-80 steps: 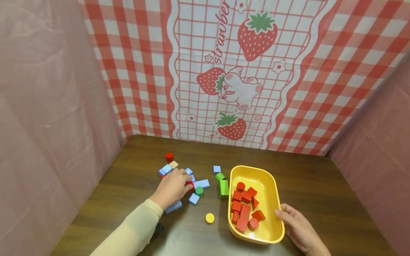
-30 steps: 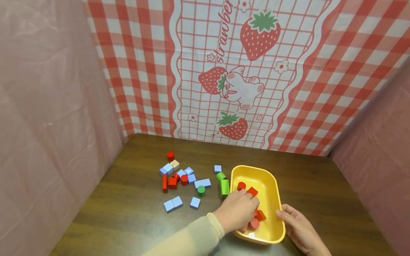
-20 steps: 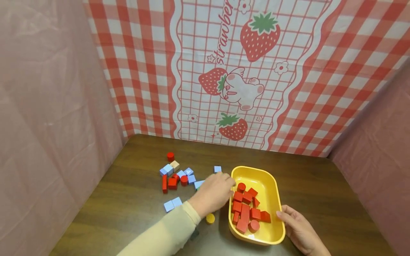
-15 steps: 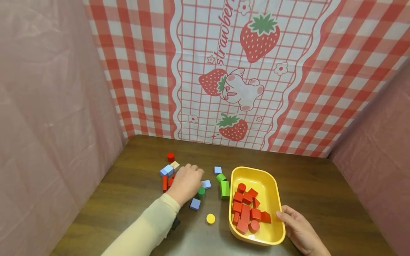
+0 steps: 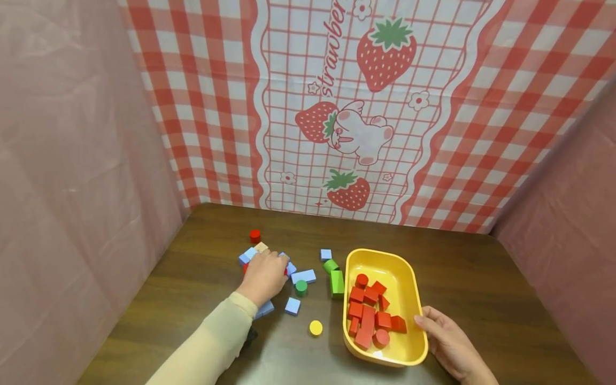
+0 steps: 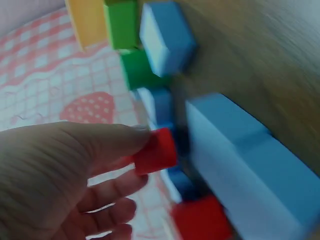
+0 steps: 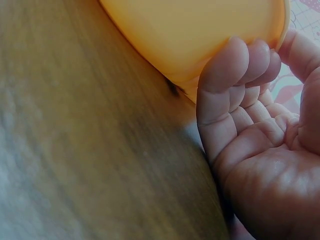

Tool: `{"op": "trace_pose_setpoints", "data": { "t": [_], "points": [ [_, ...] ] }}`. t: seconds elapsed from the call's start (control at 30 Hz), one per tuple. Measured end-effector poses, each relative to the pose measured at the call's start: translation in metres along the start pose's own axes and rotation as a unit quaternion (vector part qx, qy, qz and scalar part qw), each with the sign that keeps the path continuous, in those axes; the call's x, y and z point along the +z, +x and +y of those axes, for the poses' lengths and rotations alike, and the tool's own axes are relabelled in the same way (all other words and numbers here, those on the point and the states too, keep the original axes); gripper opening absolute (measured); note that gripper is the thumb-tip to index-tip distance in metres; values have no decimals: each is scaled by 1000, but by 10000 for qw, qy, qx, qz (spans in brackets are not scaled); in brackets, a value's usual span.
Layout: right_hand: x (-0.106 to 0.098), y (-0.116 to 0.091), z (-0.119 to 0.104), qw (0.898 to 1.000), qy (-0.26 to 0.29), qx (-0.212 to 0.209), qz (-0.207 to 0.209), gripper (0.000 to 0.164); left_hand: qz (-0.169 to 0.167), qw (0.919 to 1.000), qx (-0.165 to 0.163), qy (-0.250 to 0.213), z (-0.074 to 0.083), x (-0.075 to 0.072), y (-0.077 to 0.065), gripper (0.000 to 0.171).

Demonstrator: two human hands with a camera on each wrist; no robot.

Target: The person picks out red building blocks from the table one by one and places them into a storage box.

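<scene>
Block point(image 6: 156, 152), red, perhaps cubic, pinched by left hand point(image 5: 264, 276), right hand point(image 5: 451, 341) gripping yellow tray point(image 5: 403, 297) by rim

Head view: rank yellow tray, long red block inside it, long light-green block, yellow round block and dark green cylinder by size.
1. Yellow tray
2. Long red block
3. Long light-green block
4. Yellow round block and dark green cylinder: too alike to rank

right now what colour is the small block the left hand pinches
Red; the small red block shows best in the left wrist view.
</scene>
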State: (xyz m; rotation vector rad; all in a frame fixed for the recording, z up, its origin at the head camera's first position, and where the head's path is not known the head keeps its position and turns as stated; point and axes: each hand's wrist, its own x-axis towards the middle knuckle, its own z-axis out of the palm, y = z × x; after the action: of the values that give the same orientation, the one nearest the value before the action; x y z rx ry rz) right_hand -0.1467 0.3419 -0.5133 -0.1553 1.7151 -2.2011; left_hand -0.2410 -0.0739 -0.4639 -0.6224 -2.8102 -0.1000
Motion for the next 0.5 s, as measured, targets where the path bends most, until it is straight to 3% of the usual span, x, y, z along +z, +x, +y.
{"op": "trace_pose_setpoints", "data": {
  "t": [0.1,0.23,0.4,0.5],
  "points": [
    [1,1,0,10000,0,28,15,14,211,9994,161,-219,21,-13,4,25],
    [2,1,-1,10000,-24,56,70,14,323,9931,776,-816,70,-30,10,27],
    [2,1,-1,10000,11,78,47,14,-273,9766,1776,-1181,132,-32,13,26],
    [2,1,-1,9999,69,72,-69,15,-598,9738,1988,-926,155,-22,15,25]
  ]
}}
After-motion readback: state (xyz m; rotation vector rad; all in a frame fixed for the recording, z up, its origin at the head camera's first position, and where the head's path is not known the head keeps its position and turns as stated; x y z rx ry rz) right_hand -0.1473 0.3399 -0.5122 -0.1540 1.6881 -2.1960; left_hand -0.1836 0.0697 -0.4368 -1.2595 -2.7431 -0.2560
